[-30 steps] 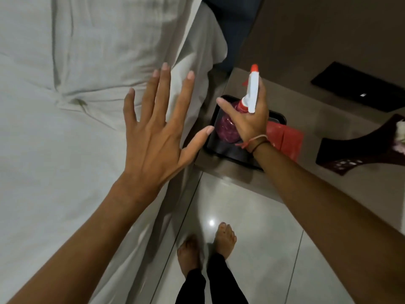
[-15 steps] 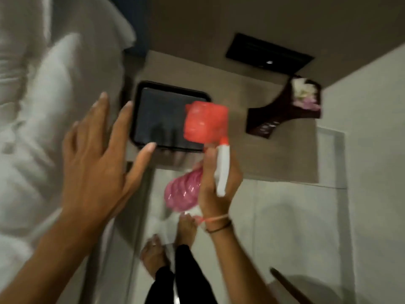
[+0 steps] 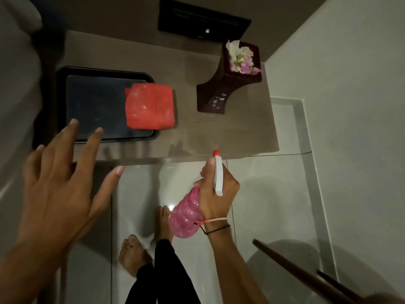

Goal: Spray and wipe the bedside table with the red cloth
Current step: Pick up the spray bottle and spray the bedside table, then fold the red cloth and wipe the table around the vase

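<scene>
My right hand (image 3: 215, 194) grips the spray bottle (image 3: 186, 216) at lower centre; left hand (image 3: 54, 194) hovers, fingers (image 3: 65, 137) spread, below the red cloth (image 3: 150, 106).

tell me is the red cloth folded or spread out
Folded. The red cloth lies as a compact square with a crease down its middle, resting partly on the black tray and partly on the bedside table.

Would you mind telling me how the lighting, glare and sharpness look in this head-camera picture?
Head view: dim, warm indoor light; a bright glare spot on the glossy floor tiles beside the spray bottle; finger shadows fall on the bedside table; the left hand is soft with blur, the red cloth fairly sharp; wide-angle distortion bends the edges.
</scene>
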The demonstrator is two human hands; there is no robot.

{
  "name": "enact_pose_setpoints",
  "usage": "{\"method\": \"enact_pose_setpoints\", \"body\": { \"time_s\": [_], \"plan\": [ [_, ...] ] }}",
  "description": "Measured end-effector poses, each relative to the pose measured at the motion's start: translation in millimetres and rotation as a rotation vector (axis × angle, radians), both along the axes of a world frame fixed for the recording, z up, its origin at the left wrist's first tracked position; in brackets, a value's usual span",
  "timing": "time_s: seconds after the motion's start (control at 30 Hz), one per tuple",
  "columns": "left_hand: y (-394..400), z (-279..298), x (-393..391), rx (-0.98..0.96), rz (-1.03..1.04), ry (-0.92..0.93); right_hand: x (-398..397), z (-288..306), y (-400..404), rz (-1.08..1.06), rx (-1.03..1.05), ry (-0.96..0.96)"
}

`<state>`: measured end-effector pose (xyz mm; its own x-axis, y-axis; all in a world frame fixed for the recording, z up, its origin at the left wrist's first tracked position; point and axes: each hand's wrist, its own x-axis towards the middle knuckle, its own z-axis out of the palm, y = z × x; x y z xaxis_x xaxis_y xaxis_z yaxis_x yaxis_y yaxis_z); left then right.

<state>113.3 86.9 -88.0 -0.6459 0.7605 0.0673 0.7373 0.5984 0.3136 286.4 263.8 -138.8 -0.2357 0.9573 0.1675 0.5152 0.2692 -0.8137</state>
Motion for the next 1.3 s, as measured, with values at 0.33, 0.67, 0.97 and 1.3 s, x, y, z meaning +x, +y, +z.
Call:
{"method": "enact_pose_setpoints", "body": {
  "time_s": [0.33,0.67,0.97,1.3],
  "plan": [
    [-7.3,13.7,-33.5,-0.035,0.145,0.116,-112.5,42.3,-12.2,0.387,0.251,0.139],
    [-28.3,19.9,-68.0,-0.073,0.342,0.101,-278.3,59.3,-20.9,0.587,0.252,0.157],
    [-22.9,5.7,-66.0,-0.106,0.403,0.027,-315.0,22.0,-10.6,0.706,0.178,0.115],
    [65.6,-24.7,-13.2,0.073,0.278,-0.652,-159.9,-30.9,52.5,0.432,-0.279,-0.029]
  ]
}}
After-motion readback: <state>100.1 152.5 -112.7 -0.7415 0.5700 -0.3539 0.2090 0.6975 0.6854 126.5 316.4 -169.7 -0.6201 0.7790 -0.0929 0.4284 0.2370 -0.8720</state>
